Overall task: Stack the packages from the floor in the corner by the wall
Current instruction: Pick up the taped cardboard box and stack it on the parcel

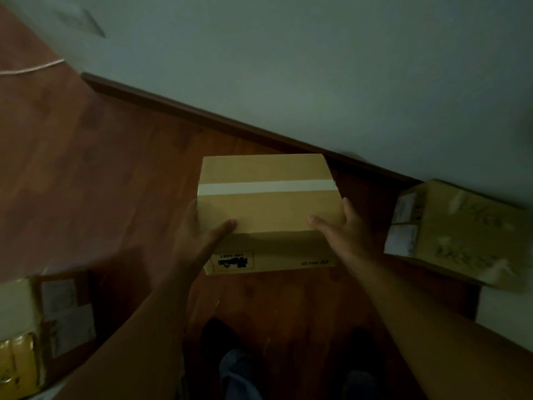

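A brown cardboard box (268, 209) with a white tape strip across its top is held in the air above the wooden floor, in the middle of the view. My left hand (199, 235) grips its left side, thumb on top. On the opposite side, my right hand (343, 229) clamps the box, thumb also on top. A black label is printed on the face toward me. Another cardboard package (458, 232) with white labels lies on the floor against the wall at the right. More packages (43, 327), one yellow, lie at the lower left.
A pale wall (317, 67) with a dark skirting board (202, 116) runs diagonally from upper left to right. A white cord (31, 69) lies on the reddish wooden floor (101, 168) at the upper left. My feet show at the bottom. The scene is dim and blurred.
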Motion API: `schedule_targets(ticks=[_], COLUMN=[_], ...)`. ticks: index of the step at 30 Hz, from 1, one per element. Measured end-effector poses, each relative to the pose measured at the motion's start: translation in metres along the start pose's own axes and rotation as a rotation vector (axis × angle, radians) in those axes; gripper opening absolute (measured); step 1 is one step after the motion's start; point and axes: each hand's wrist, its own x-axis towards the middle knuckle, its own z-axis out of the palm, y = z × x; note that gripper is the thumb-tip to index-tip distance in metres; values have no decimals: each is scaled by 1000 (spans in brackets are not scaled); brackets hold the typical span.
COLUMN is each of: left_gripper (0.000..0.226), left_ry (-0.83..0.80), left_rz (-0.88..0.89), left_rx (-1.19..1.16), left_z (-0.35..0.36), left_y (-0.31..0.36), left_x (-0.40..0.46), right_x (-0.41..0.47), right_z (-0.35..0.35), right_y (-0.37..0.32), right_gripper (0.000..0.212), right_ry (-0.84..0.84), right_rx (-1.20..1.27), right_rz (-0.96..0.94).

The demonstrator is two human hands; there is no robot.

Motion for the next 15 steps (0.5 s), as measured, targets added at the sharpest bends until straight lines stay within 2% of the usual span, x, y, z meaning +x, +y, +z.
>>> schedule_targets(ticks=[8, 15], left_gripper=[78, 82], left_ry=[-142, -227], left_rz=[154, 268], left_rx=[105, 204], left_z=[129, 237], left_y=[68, 108], left_x=[-27, -64], right_x=[-7, -10], right_z=[-141, -248], right_y=[49, 107], right_gripper=[91, 87], right_ry=[251, 330], right_rx=[125, 267], right_rz=[18, 41])
